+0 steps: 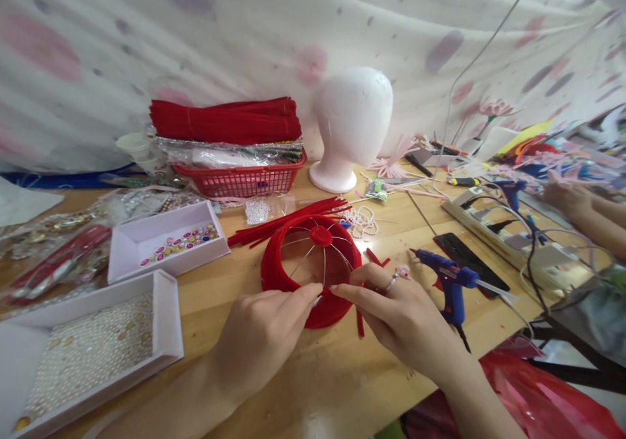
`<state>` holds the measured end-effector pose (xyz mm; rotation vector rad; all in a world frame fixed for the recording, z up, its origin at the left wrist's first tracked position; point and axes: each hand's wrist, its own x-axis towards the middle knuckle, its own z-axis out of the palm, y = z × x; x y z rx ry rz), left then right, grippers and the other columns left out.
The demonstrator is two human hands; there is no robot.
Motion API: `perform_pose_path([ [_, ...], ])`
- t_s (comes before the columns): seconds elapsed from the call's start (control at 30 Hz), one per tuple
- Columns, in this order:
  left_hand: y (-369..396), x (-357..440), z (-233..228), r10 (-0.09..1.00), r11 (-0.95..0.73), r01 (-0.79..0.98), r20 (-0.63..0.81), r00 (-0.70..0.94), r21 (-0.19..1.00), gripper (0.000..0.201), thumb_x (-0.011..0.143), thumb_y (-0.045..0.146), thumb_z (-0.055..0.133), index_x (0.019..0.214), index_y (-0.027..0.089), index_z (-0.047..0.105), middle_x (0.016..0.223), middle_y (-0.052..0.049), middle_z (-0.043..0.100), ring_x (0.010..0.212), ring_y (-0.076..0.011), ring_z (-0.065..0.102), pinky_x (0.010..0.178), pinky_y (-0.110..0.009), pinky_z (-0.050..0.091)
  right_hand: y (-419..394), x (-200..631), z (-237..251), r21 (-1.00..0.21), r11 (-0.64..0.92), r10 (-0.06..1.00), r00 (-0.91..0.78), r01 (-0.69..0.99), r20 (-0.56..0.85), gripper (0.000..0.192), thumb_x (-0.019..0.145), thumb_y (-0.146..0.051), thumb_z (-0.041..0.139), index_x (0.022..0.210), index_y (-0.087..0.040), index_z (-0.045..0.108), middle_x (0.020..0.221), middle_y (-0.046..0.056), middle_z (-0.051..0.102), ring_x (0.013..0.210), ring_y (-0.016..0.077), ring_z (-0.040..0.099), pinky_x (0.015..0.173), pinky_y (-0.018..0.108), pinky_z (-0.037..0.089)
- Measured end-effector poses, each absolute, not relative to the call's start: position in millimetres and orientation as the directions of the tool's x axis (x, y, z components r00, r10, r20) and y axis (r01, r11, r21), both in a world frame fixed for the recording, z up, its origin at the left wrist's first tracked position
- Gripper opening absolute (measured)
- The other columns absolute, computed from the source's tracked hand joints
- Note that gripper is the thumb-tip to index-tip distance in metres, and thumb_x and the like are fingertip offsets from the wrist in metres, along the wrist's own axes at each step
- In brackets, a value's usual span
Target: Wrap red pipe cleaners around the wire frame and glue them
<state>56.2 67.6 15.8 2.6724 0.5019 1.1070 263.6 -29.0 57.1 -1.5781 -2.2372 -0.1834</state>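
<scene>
A round red fuzzy headpiece frame lies on the table, with thin wire spokes running from its rim to a small red disc. My left hand pinches the near side of its red rim. From the right, my right hand, with a ring on one finger, pinches the same rim close to the left fingertips. Fingers cover the exact spot they grip. A bundle of red pipe cleaners lies just behind the frame, and short red pieces lie by its right side.
A blue glue gun and a power strip with cables lie right. White boxes of gems and pearls stand left. Behind are a red basket and a white foam head. Another person's hand is far right.
</scene>
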Motion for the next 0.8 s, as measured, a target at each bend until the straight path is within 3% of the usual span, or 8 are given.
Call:
perform_pose_path([
  [0.57, 67.6, 54.8, 13.4, 0.361, -0.931, 0.212, 0.654, 0.664, 0.299, 0.02, 0.104, 0.016, 0.046, 0.109, 0.016, 0.066, 0.081, -0.001, 0.079, 0.061, -0.0145, 0.074, 0.06, -0.024, 0.059, -27.4, 267.4, 53.3, -0.187, 0.364, 0.881, -0.271, 0.913, 0.389, 0.041, 0.096, -0.003, 0.041, 0.114, -0.019, 0.074, 0.097, 0.007, 0.072, 0.072, 0.0134, 0.066, 0.062, 0.026, 0.049],
  [0.8, 64.7, 59.2, 11.7, 0.503, -0.857, 0.279, 0.582, 0.639, 0.433, 0.022, 0.105, 0.026, 0.047, 0.108, 0.017, 0.067, 0.067, 0.003, 0.074, 0.051, -0.0126, 0.07, 0.049, -0.022, 0.051, -28.1, 269.8, 49.5, -0.25, 0.363, 0.889, -0.253, 0.898, 0.382, 0.048, 0.09, 0.003, 0.04, 0.116, -0.02, 0.073, 0.097, 0.006, 0.07, 0.074, 0.0136, 0.065, 0.063, 0.026, 0.049],
])
